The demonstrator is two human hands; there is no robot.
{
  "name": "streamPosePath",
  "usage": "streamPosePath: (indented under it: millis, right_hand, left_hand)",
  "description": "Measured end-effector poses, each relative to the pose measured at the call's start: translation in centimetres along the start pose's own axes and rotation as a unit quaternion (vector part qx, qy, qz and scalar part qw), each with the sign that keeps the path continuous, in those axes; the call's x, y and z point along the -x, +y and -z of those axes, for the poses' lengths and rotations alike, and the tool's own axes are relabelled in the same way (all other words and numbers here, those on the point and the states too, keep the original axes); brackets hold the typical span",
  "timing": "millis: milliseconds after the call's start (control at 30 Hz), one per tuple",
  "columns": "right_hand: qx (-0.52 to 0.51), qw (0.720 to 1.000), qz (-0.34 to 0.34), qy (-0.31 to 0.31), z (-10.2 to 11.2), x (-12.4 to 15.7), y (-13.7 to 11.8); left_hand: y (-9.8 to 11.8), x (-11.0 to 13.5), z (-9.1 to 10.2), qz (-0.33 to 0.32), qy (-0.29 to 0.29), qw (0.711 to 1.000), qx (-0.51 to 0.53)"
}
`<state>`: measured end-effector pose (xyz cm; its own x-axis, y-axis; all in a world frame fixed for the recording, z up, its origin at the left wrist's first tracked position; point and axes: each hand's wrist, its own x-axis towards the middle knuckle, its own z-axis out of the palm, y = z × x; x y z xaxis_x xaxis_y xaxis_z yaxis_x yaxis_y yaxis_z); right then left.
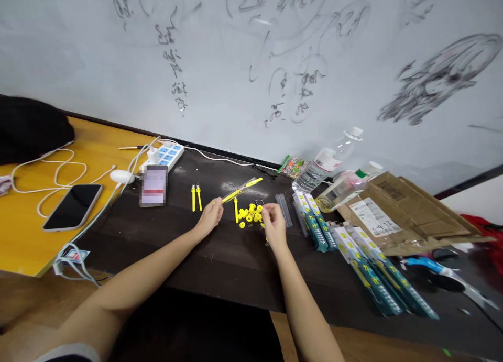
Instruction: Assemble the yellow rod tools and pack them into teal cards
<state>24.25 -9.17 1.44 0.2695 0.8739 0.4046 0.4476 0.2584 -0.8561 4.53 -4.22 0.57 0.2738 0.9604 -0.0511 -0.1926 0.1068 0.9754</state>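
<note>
My left hand point(211, 216) is closed around the near end of a tubular spring scale point(240, 190), a clear tube with yellow parts, which slants up to the right. Under its middle, a yellow rod point(236, 211) lies on the dark table. My right hand point(274, 225) is at the right side of a pile of small yellow caps point(249, 214), its fingers pinched together; whatever they hold is hidden. Dark wire hooks point(259, 201) show just beyond those fingertips. Two more yellow rods point(196, 198) with metal ends lie left of my left hand.
Clear tubes point(283, 211) lie right of my right hand. Beyond them are several green-and-white boxes point(369, 270), a water bottle point(324, 163), a second bottle point(349, 186) and a cardboard parcel point(416, 210). Leftward are a power strip point(170, 156), phones point(74, 207) and cables. A whiteboard point(220, 89) stands behind.
</note>
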Motion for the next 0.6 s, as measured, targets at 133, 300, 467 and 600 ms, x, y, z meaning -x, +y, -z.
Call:
streamPosePath:
  millis: [133,300,467,600]
  right_hand:
    - [0.146,0.986,0.003,0.085,3.0,-1.5,1.1]
    - [0.281,0.959,0.038,-0.002,4.0,-1.9,1.8]
    - [0.271,0.939,0.135,-0.165,2.2,-0.9,1.0]
    - [0.296,0.914,0.163,-0.225,1.1,0.0,0.5]
  left_hand:
    - [0.3,-0.1,0.3,0.015,0.034,0.999,0.021]
    - [0.1,-0.2,0.4,0.005,0.063,0.998,0.028]
    - [0.0,-0.5,0.7,0.014,0.075,0.996,0.052]
    - [-0.1,-0.7,0.9,0.013,0.083,0.996,0.024]
